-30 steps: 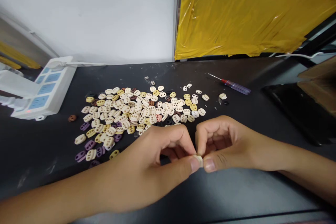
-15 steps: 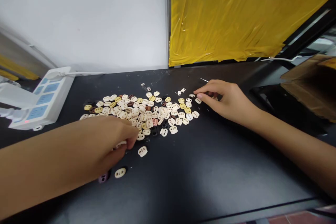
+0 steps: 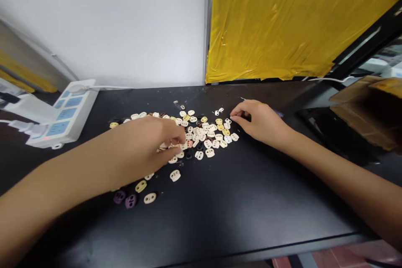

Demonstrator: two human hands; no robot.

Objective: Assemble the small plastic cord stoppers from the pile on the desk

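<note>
A spread of oval two-hole cord locks (image 3: 197, 134), mostly cream with some yellow, brown, pink and black, covers the middle of the black table. Over its left part reaches my left hand (image 3: 160, 138), thumb and fingers closed around a cream cord lock (image 3: 182, 147) that is partly hidden. At the right edge of the spread is my right hand (image 3: 257, 119). Its thumb and forefinger pinch a small white piece, apparently a cord lock part (image 3: 231, 117), mostly covered by the fingertips. Purple cord locks (image 3: 131, 201) lie below my left forearm, beside a yellow one (image 3: 141, 186).
A white power strip (image 3: 67, 113) with plugs stands at the left. Behind the table (image 3: 220, 205) rise a white panel (image 3: 125, 25) and yellow plastic sheeting (image 3: 266, 21). An open cardboard box (image 3: 361, 109) and a black flat object (image 3: 333, 130) are at the right.
My left hand has moved right and slightly up over the cord locks, uncovering purple and yellow ones below. My right fingertips have closed together on the small white piece. The view has shifted slightly.
</note>
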